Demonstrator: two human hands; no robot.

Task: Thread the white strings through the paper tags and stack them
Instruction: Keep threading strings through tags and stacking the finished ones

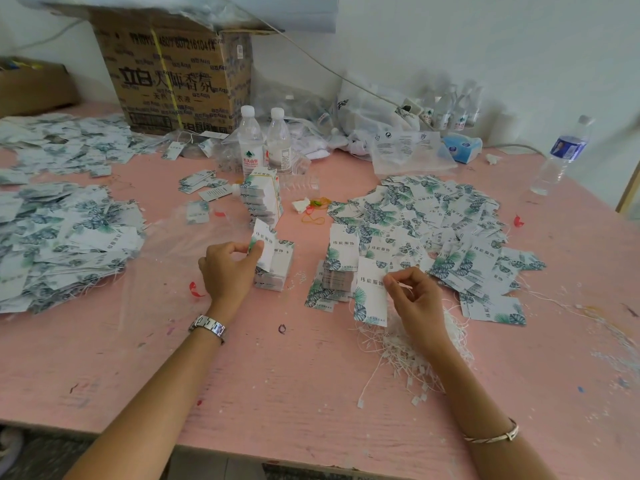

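Right forearm [485,393] overlies loose white strings [391,355], R hand [415,299] right of centre tag stack [277,275] pinching string end and fresh tag [370,299], L hand [228,268] pinching another tag [266,249] atop that stack: threading step, next likely needs tip through tag hole.

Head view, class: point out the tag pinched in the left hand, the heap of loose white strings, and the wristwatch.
tag [265,249], head view, white printed face, pinched by left hand [228,268]
white strings [391,353], head view, middle of the loose heap
wristwatch [207,328], head view, metal band
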